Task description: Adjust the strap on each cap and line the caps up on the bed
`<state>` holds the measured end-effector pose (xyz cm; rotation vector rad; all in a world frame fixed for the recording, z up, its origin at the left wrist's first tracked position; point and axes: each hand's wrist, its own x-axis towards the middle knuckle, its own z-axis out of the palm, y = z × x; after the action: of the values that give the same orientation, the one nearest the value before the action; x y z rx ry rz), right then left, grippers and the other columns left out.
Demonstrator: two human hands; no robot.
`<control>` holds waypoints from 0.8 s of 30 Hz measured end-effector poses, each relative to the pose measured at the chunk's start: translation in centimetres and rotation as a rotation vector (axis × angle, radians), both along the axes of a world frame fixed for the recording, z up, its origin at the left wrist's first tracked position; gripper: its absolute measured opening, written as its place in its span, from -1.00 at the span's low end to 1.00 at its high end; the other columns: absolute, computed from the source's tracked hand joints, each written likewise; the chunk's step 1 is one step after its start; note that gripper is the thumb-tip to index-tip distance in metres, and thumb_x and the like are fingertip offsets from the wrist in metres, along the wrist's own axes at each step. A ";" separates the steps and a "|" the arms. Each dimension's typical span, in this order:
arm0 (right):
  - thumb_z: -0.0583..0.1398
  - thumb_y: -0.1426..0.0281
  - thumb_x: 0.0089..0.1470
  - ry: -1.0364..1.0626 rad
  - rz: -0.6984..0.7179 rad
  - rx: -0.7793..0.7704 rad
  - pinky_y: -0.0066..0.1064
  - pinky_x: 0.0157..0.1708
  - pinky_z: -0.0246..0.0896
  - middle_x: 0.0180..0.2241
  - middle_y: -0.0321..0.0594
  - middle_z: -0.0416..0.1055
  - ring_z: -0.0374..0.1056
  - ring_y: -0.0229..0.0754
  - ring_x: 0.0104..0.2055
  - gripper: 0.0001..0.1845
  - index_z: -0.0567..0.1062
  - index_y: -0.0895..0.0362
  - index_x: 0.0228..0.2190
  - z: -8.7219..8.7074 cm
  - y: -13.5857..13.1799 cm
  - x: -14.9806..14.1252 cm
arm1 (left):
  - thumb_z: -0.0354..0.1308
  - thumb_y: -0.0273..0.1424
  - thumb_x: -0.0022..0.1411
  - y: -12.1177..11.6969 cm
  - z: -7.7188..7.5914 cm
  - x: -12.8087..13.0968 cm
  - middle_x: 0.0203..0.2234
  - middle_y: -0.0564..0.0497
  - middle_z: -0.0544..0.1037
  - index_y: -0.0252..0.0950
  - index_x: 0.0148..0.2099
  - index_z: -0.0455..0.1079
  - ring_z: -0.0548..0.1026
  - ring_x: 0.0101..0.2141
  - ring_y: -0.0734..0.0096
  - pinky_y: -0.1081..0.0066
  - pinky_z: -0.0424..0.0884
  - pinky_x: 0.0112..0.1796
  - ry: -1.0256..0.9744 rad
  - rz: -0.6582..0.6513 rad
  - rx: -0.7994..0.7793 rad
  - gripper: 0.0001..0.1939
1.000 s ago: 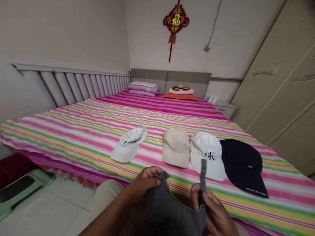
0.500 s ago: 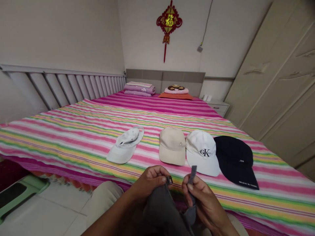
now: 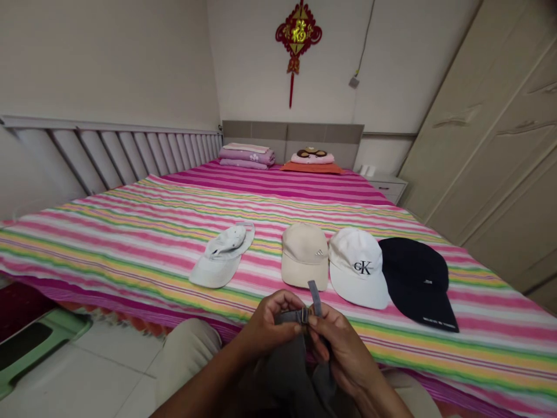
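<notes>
Change: the two hands had come together since a moment before; the strap (image 3: pixel 314 295) that stood apart now met the buckle (image 3: pixel 303 316).
Meaning: the strap's end looked to be going through the buckle, so the fastening seemed nearly closed.
Left hand (image 3: pixel 272 328): fingers pinched shut on the grey cap (image 3: pixel 287 371) at the buckle.
Right hand (image 3: pixel 342 345): fingers closed on the strap, its tip poking up.
Grey cap: in the lap, just short of the bed's near edge.
Bed (image 3: pixel 130 232): striped sheet, with a pale cap (image 3: pixel 221 258), beige cap (image 3: pixel 304 256), white cap (image 3: pixel 359 268) and dark cap (image 3: pixel 418 281) in a row.
Room: red knot ornament (image 3: pixel 298 35) on the wall, wardrobe (image 3: pixel 500 145) right, folded bedding (image 3: pixel 247 155) by the headboard.
</notes>
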<state>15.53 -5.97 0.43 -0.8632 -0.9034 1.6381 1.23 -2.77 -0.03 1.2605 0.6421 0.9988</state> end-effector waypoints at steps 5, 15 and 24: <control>0.25 0.30 -0.13 0.005 0.012 -0.022 -0.59 -0.76 -0.23 -0.81 -0.48 0.15 -0.11 -0.49 -0.81 -0.76 0.32 0.19 -0.57 0.3 0.0 -0.1 | 0.26 -0.42 -0.12 -0.3 0.0 0.1 -0.46 0.00 0.51 -0.34 -0.34 0.42 0.41 -0.39 0.40 0.45 0.28 -0.31 0.146 0.140 0.131 -0.79; 0.11 0.11 -0.01 0.008 -0.026 0.005 -0.59 -0.79 -0.14 -0.67 -0.32 0.35 0.06 -0.44 -0.81 -0.65 0.34 0.17 -0.47 0.2 0.2 0.0 | 0.31 -0.38 -0.17 0.0 -0.8 0.3 -0.56 0.03 0.50 -0.35 -0.37 0.40 0.44 -0.52 0.47 0.47 0.31 -0.44 -0.208 0.112 -0.189 -0.75; 0.24 0.25 -0.11 0.022 0.010 0.007 -0.62 -0.78 -0.20 -0.62 -0.39 0.30 0.00 -0.51 -0.78 -0.73 0.31 0.18 -0.53 0.2 0.2 0.4 | 0.29 -0.38 -0.13 -0.2 -1.5 0.6 -0.60 0.07 0.48 -0.34 -0.34 0.37 0.41 -0.61 0.56 0.55 0.29 -0.54 -0.444 0.056 -0.349 -0.74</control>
<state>15.88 -5.81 0.68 -0.8363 -0.8988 1.6489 1.87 -2.93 -1.55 0.6874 0.4779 1.1130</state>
